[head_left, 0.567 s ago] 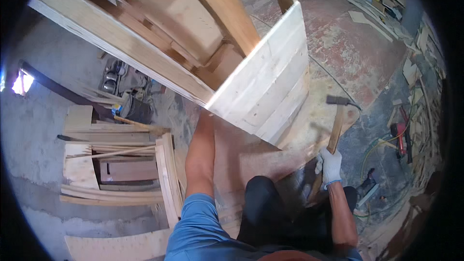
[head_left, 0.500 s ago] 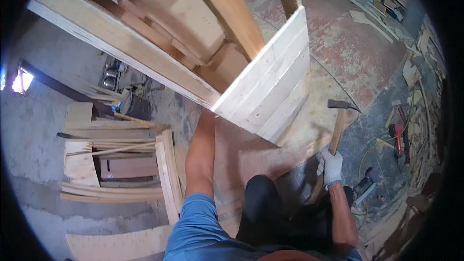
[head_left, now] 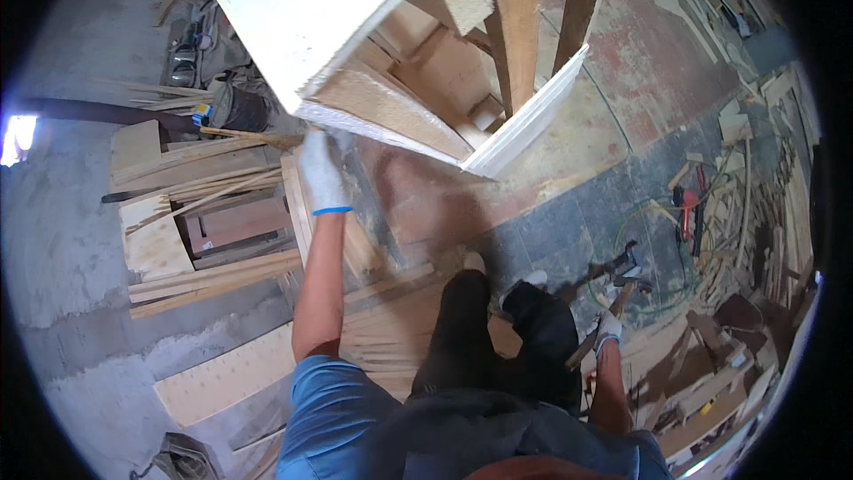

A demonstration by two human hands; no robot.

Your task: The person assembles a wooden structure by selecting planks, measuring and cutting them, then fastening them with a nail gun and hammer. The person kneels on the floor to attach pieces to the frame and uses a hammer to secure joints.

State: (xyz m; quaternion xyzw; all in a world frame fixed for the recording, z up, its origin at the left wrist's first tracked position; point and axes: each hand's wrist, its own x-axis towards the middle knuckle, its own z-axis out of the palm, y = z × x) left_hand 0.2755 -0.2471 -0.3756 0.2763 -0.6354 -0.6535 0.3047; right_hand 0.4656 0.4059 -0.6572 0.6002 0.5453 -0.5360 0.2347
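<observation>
Workshop floor (head_left: 622, 98) was strewn with offcuts. Left hand (head_left: 322, 173) gripped the lower edge of the tilted wooden crate (head_left: 355, 44) — crate rose up and away from that grip. Right hand (head_left: 608, 329) hung low, wrapped around a hammer (head_left: 613, 289), well apart from the crate.

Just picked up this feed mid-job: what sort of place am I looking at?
Most likely a rough carpentry workshop. The left hand grips a large raw-plank crate, the right hand holds a hammer, and offcuts and stacked boards litter the concrete floor.
</observation>
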